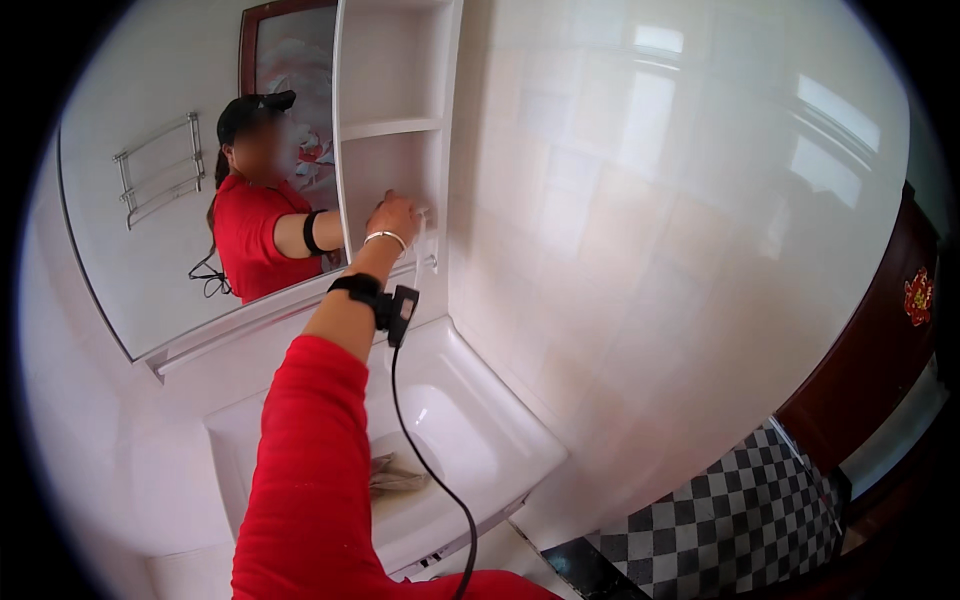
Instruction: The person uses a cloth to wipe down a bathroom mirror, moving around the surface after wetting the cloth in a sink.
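Observation:
My left hand reaches up into the lower compartment of a white open shelf. Its fingers are bent and look closed, partly hidden by the back of the hand. Right beside the fingertips is a small whitish thing, too blurred to name, with a pale strip hanging below it. On the wrist are a light bracelet and a black strap with a small device. Below the arm, a crumpled grey-brown cloth lies in the white washbasin. My right hand is out of the picture.
A large mirror adjoins the shelf on the left, reflecting my red top and arm. A glossy tiled wall rises to the right. A black cable hangs from the wrist device across the basin. Lower right are a checkered floor and a dark door.

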